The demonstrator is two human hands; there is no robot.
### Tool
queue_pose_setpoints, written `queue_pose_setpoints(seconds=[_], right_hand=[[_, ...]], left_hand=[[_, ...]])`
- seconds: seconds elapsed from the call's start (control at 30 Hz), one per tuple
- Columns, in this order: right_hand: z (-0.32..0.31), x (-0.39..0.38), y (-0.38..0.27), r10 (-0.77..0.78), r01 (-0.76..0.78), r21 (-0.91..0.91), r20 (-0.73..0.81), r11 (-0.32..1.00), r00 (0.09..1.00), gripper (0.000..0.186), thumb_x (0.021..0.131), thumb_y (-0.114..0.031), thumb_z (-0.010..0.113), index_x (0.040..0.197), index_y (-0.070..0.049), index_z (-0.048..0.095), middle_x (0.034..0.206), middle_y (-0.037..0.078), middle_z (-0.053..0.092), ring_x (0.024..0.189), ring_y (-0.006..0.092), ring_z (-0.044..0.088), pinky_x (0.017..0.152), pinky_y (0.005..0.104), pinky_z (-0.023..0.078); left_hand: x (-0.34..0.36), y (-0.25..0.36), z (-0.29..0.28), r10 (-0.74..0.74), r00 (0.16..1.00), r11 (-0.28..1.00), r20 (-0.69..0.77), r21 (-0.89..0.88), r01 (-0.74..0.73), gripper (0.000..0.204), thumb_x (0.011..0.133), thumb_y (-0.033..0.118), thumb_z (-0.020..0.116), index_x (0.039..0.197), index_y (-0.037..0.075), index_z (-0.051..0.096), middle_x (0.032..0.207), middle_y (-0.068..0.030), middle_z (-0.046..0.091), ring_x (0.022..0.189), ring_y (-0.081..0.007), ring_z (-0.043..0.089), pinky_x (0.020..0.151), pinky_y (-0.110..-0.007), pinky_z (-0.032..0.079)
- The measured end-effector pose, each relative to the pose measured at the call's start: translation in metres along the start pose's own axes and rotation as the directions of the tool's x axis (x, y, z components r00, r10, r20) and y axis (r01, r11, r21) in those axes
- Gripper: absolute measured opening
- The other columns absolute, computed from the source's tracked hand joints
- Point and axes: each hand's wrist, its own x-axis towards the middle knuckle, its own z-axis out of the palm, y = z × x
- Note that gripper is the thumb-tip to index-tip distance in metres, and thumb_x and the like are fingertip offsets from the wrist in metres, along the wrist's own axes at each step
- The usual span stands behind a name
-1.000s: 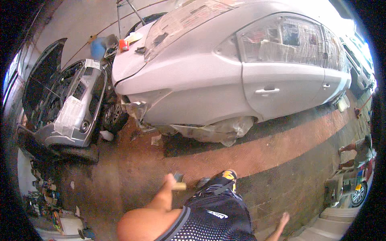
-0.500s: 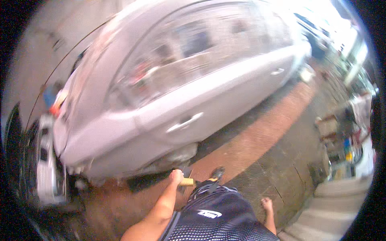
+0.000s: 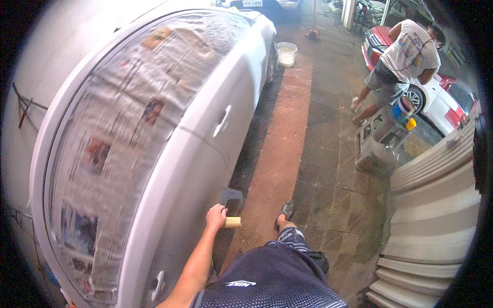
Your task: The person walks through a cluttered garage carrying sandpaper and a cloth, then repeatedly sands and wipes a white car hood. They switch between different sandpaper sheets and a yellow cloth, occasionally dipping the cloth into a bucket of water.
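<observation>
My left hand (image 3: 216, 215) is closed on a pale yellow block (image 3: 231, 222), low beside the door of the silver-white car (image 3: 205, 159). A grey flat piece (image 3: 231, 194) shows just beyond the hand; whether the hand holds it is unclear. The car's window (image 3: 123, 113) is covered with newspaper and clear plastic. My right hand is out of view. My sandalled foot (image 3: 286, 209) is on the patterned floor, on the red-brown strip (image 3: 280, 133) alongside the car.
A co-worker (image 3: 405, 51) bends beside a red-and-white car (image 3: 446, 102) at right. Nearby are a grey stand (image 3: 370, 154) with containers and a yellow cup (image 3: 411, 123). A white bucket (image 3: 286, 55) is ahead. A corrugated panel (image 3: 431, 215) edges my right.
My view has swung round to look along the car's side and the walkway. The co-worker is now visible upright at right. My right hand has left view; my left keeps the block.
</observation>
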Motion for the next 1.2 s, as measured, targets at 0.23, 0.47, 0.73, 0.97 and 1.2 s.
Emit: queue_pose_setpoints(seconds=[0.23,0.47,0.73,0.97,1.2], right_hand=[[-0.205,0.177,-0.196,-0.23,0.185,-0.215,-0.209,0.959,0.951,0.025,0.093,-0.023,0.06,0.089,0.0,0.069,0.08,0.017,0.072,0.07,0.0313,0.07,0.066,0.0471,0.056],[-0.489,0.239,-0.58,-0.452,0.551,-0.043,-0.625,0.834,0.636,0.027,0.097,-0.02,0.062,0.112,0.001,0.07,0.098,0.012,0.074,0.086,0.0213,0.072,0.079,0.0354,0.056],[-0.536,0.223,-0.818,-0.515,0.724,0.253,-0.558,0.641,0.651,0.025,0.102,-0.015,0.058,0.116,0.003,0.068,0.096,0.006,0.071,0.082,0.0149,0.066,0.078,0.0329,0.055],[-0.491,0.23,-0.752,0.013,0.007,0.074,-0.277,0.997,0.961,0.035,0.098,-0.024,0.052,0.103,0.007,0.069,0.103,0.022,0.073,0.093,0.0405,0.067,0.081,0.05,0.053],[-0.626,0.379,-0.853,0.064,-0.07,-0.03,-0.17,0.997,0.983,0.036,0.098,-0.024,0.051,0.108,0.006,0.069,0.109,0.022,0.071,0.104,0.0406,0.065,0.091,0.0494,0.05]], left_hand=[[0.174,0.084,0.029,0.031,0.995,0.991,-0.098,-0.128,-0.044,0.021,0.091,0.023,0.07,0.094,0.003,0.075,0.098,-0.0158,0.072,0.093,-0.0381,0.07,0.082,-0.047,0.055],[0.413,0.2,0.01,0.045,0.977,0.939,-0.209,-0.325,-0.113,0.019,0.09,0.017,0.072,0.09,-0.002,0.072,0.091,-0.0168,0.071,0.083,-0.0363,0.069,0.076,-0.043,0.054],[0.719,0.299,0.012,0.299,0.94,0.888,-0.164,-0.314,-0.337,0.016,0.09,0.015,0.072,0.091,-0.001,0.073,0.09,-0.0161,0.069,0.084,-0.0378,0.068,0.075,-0.044,0.054],[0.942,0.424,0.008,0.484,0.869,0.791,-0.102,-0.375,-0.484,0.014,0.09,0.013,0.071,0.09,-0.001,0.071,0.09,-0.0151,0.068,0.083,-0.038,0.067,0.071,-0.045,0.052],[1.143,0.514,0.041,0.438,0.885,0.818,-0.157,-0.34,-0.465,0.013,0.091,0.012,0.071,0.09,-0.001,0.071,0.089,-0.0147,0.067,0.079,-0.0375,0.066,0.07,-0.044,0.051]])
